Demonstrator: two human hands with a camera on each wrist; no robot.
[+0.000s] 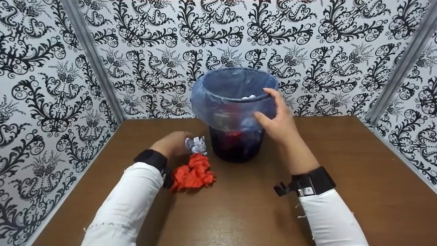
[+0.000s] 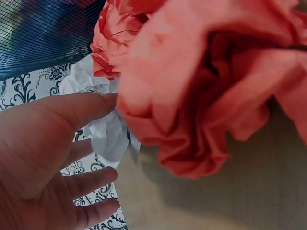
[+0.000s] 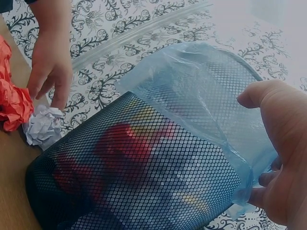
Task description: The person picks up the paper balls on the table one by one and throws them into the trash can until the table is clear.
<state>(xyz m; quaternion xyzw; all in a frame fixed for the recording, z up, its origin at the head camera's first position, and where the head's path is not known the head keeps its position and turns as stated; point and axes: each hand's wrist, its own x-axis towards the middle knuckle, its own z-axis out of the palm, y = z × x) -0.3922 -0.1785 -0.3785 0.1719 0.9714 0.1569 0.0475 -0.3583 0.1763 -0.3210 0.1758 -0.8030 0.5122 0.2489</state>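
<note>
A crumpled white paper ball [image 1: 197,145] lies on the table against several crumpled red papers [image 1: 193,174]. My left hand [image 1: 174,143] is at the white ball, thumb [image 2: 91,108] stretched across its near side and the other fingers spread beside it. To the right stands a dark mesh waste bin [image 1: 235,147] lined with a translucent blue bag [image 1: 218,112]. My right hand [image 1: 281,119] is at the bin's right rim, thumb and fingers spread apart around the bag's edge and holding nothing loose. White paper [image 1: 249,97] shows just inside the rim.
Through the mesh, red and yellow crumpled papers [image 3: 124,148] show inside the bin. The brown table [image 1: 239,205] is bounded by black-and-white patterned walls [image 1: 218,34] behind and at both sides. Grey posts [image 1: 95,61] mark the corners.
</note>
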